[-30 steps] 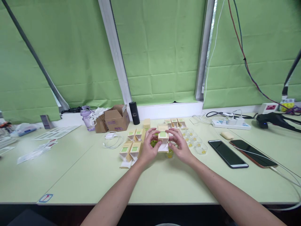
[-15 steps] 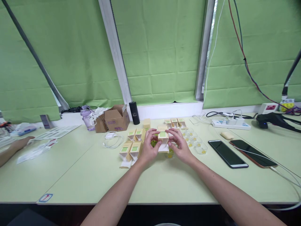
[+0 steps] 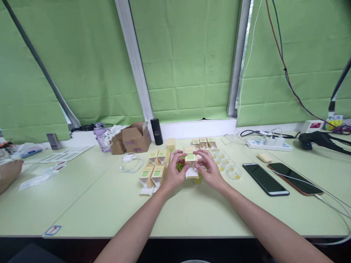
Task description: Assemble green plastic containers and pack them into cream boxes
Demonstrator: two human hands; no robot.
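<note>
Between my two hands is a small cardboard box (image 3: 190, 157) with a green panel and a white flap hanging open toward me. My left hand (image 3: 176, 170) grips its left side, thumb near the flap. On the right side, the fingers and thumb of my right hand (image 3: 210, 168) are closed on the same box. Several like boxes (image 3: 151, 175) stand left of my left hand, some with flaps out. Clear plastic cups (image 3: 233, 172) with yellow bits lie right of my right hand. Something yellow-green under my hands is mostly hidden.
Three more small boxes (image 3: 203, 143) stand farther back. A dark phone (image 3: 265, 179) and a second phone (image 3: 294, 178) lie to the right, near a power strip (image 3: 270, 145). An open carton (image 3: 136, 138) and a black cylinder (image 3: 156, 131) stand behind. Another person's hand (image 3: 11, 173) is at far left.
The held box has shifted very slightly to the right, with both hands keeping their grip. At far left, the other person's hand has drawn back toward the left edge.
</note>
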